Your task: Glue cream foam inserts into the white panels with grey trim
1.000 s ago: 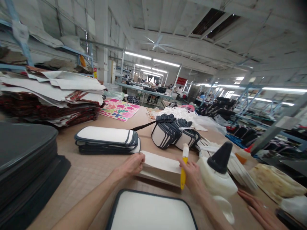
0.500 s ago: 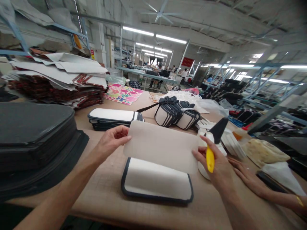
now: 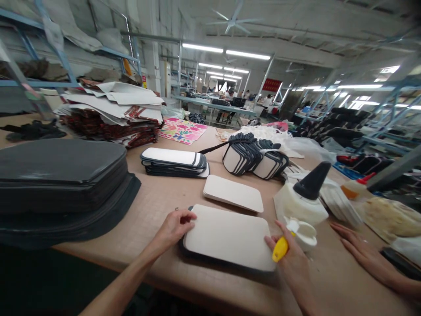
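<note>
A whitish rounded board panel [image 3: 226, 237] lies over a dark-edged piece [image 3: 197, 256] near the table's front edge. My left hand [image 3: 176, 226] pinches the panel's left edge between thumb and fingers. At its right edge, my right hand [image 3: 291, 259] touches the panel with the fingertips while gripping a yellow-handled tool [image 3: 280, 249]; the tool's pale tip is partly hidden. Just behind lies a small stack of whitish panels [image 3: 233, 193]. A cloudy plastic bottle [image 3: 297, 204] with a black cone top stands beyond my right hand, with a white round container [image 3: 305, 235] before it.
Thick dark sheets [image 3: 59, 175] are stacked on the left. Dark-edged white pieces [image 3: 171, 160] and bundled ones [image 3: 243, 153] lie farther back. Another person's hand [image 3: 365, 254] rests on the table at right. Printed sheets [image 3: 112, 109] are piled at the back left.
Both hands have lowered the panel from the air onto the dark-edged piece. The stack of whitish panels behind it has come into sight. The view has shifted left.
</note>
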Available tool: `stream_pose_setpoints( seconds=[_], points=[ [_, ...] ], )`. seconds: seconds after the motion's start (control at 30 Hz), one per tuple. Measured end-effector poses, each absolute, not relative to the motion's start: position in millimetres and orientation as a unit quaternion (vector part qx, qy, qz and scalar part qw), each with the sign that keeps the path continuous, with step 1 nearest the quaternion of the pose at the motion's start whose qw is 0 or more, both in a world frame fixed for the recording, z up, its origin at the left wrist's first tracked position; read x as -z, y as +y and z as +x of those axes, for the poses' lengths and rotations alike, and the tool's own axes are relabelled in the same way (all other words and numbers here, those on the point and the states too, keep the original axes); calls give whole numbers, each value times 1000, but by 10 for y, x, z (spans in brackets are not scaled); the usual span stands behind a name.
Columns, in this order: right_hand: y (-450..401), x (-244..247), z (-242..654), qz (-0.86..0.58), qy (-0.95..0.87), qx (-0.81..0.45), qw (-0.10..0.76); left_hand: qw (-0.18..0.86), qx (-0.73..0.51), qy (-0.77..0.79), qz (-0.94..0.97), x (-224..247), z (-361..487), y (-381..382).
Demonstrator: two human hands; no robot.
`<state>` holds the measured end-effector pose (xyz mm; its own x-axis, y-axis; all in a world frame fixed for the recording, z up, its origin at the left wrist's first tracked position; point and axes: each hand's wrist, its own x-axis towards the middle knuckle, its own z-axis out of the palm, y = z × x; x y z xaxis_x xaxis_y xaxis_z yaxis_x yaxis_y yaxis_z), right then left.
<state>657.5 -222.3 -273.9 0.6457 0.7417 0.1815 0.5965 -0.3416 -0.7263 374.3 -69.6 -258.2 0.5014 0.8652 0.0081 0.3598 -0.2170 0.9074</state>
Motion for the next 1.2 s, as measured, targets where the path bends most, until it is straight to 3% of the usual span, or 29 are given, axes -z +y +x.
stream_pose_setpoints(
  seconds=[0.37,0.8,1.2],
  points=[
    [-2179,2870,6623,-844,-410,-72,339,414,-263,437,754,2612,3725,-671],
    [-2134,2820,6652,-774,-448,-122,431,418,-234,429,766,2737,3763,-503],
    [-2187,2840,6646,-780,-456,-102,415,413,-211,437,771,2660,3790,-494]
  ],
)
